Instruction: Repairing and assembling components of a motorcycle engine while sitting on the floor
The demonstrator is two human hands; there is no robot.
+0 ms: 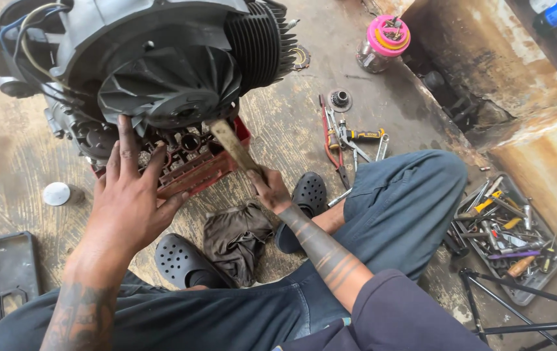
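Engine [155, 65] with its black finned fan sits on a red crate [194, 166] on the concrete floor. Left hand [129, 201] presses spread, unclenched fingers against its lower side; right hand [270, 190] grips a wooden handle [233, 146], whose head is hidden under the fan.

Matt black plastic fan [171, 88] on dull finned metal engine [262, 39]; worn wooden handle [233, 146]; red plastic crate [194, 172]; grimy crumpled cloth [236, 237]; rough stained concrete floor [291, 130]; glossy pink lid [389, 34] at one o'clock.
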